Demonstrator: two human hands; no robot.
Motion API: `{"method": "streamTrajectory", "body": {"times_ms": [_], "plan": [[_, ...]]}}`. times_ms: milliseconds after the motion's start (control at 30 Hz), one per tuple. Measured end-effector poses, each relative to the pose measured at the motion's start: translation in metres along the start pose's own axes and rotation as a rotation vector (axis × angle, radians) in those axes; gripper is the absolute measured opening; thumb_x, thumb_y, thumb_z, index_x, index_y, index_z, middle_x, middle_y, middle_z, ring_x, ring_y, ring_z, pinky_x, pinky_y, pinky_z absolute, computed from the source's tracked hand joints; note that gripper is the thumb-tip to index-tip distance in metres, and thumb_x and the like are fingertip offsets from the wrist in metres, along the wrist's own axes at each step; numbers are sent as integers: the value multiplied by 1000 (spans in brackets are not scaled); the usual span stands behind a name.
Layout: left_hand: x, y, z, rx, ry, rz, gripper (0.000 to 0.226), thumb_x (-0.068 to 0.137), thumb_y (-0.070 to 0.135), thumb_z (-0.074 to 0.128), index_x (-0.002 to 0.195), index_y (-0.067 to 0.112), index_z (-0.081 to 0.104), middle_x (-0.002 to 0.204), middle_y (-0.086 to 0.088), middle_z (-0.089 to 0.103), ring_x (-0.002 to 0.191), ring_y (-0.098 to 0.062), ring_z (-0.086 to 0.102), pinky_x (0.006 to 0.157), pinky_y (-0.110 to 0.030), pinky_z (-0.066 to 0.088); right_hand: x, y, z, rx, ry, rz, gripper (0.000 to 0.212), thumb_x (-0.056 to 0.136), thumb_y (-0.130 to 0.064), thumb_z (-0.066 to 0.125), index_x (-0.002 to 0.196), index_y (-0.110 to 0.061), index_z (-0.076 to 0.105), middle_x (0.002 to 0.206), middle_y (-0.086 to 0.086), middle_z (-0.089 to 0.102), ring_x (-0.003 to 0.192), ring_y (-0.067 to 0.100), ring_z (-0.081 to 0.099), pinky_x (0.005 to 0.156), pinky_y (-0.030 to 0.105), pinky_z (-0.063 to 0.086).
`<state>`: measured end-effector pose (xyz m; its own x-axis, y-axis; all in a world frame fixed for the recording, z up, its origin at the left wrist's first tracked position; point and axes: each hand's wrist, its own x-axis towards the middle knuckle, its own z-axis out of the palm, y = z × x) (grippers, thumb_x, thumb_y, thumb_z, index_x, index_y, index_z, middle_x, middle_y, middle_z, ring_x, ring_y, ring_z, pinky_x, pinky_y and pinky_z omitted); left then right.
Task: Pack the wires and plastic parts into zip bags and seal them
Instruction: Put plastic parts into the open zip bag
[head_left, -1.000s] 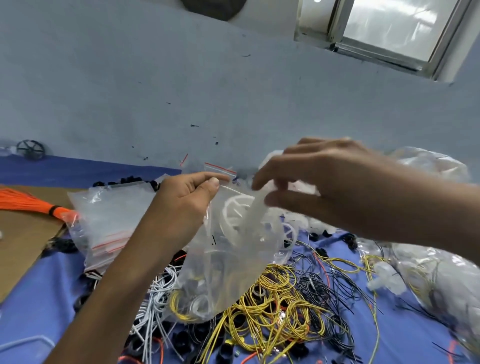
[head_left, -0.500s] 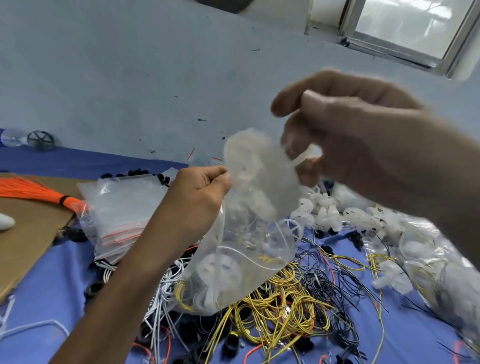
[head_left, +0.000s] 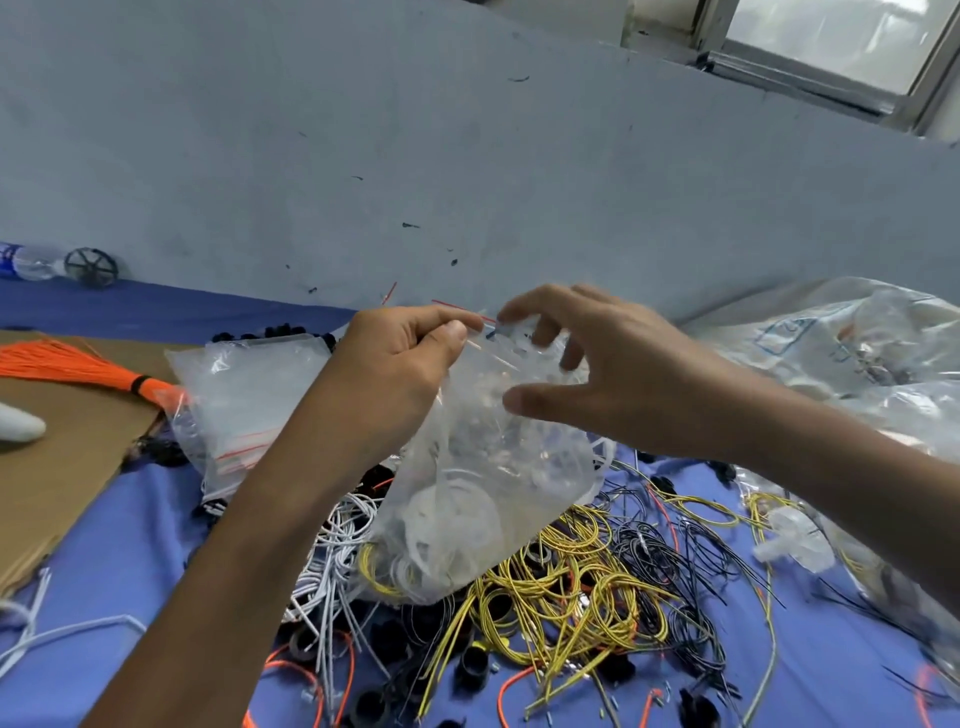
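A clear zip bag (head_left: 483, 483) with a red zip strip hangs above the wire heap, holding white plastic rings and a yellow wire coil at its bottom. My left hand (head_left: 400, 364) pinches the bag's top left rim between thumb and forefinger. My right hand (head_left: 597, 379) hovers at the bag's mouth on the right, fingers spread and loosely bent, fingertips at the rim, gripping nothing that I can see. Below lie yellow wires (head_left: 561, 597), black wires (head_left: 670, 556) and white wires (head_left: 332, 566) in a tangle on the blue cloth (head_left: 130, 545).
A stack of empty zip bags (head_left: 244, 400) lies left of the bag. An orange wire bundle (head_left: 78, 369) rests on brown cardboard (head_left: 57, 467). Large clear bags of white parts (head_left: 857, 364) fill the right. Black plastic rings (head_left: 472, 670) are scattered in front. A wall stands close behind.
My right hand has come down from above the bag to its mouth, and the white plastic part it held is no longer in it. My left hand keeps its pinch on the rim.
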<state>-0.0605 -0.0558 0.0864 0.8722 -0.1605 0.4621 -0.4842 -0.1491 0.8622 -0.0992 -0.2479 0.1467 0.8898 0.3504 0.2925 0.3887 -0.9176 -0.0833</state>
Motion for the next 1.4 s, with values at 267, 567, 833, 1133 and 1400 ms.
{"method": "streamTrajectory", "body": {"times_ms": [267,567,833,1133,1400], "plan": [[3,-1,-11,-125,55,74,23,100,14,58,93,27,75,61,21,66,56,8,56,50,-3,37,19,2,-3,422,20,100,12,89,-17,64,86,-23,73,58,-1,68,49,15,54,45,31,48],[9,-7,-32,-166,166,5,23,97,17,62,83,26,78,79,-12,42,61,-23,32,48,-21,31,43,29,11,721,116,222,20,99,-19,56,97,-5,70,63,4,64,49,14,54,42,24,45],[18,-24,-42,-169,287,12,22,101,18,55,94,22,76,46,10,40,40,-8,31,40,-15,26,71,92,95,114,-156,260,25,96,-12,55,113,-17,73,115,1,72,101,18,66,95,32,52],[20,-32,-40,-224,258,3,30,100,18,57,83,29,80,53,3,44,47,-12,36,47,-18,34,113,114,167,422,-250,336,29,96,-14,54,121,-12,69,123,6,67,100,17,62,82,30,52],[14,-22,-20,-191,202,28,30,100,17,57,86,31,79,44,12,33,41,-6,24,37,-13,23,103,121,121,642,20,379,30,101,-14,51,126,-6,65,126,5,67,79,-2,58,60,7,43]]}}
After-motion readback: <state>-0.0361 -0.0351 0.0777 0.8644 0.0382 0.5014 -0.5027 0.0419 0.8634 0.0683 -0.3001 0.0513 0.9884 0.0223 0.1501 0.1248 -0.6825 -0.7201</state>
